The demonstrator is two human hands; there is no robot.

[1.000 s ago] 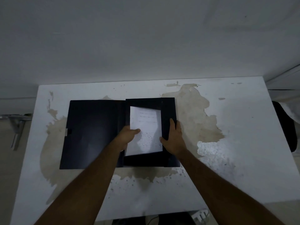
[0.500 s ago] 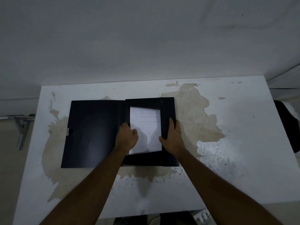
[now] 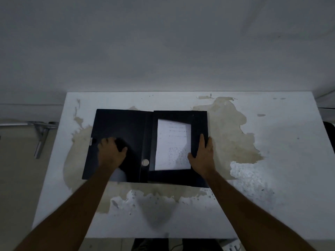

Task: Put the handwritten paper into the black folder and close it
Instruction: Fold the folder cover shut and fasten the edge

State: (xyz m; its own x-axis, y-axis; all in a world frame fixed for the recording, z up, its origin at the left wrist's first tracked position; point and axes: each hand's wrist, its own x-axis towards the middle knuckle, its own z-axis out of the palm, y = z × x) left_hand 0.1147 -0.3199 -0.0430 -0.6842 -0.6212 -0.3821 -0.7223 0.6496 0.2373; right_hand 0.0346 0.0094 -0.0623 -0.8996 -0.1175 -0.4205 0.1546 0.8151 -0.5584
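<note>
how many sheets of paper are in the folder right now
1 visible: the handwritten paper lies in the right half of the open black folder, beside the right hand. More sheets could be hidden under it.

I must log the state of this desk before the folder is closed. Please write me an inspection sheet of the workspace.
Surface: white table, coating peeled off in large brownish patches.
Job's things: black folder lies open and flat; handwritten paper lies on its right half, top corner under a flap.
Clutter: nothing seen.
Grippers: left hand rests on the left cover, holding nothing; right hand grips the folder's right edge.
Cables: something cable-like below the near table edge, too dark to tell.
Surroundings: plain wall behind; metal bracket at left; dark object at right edge.
</note>
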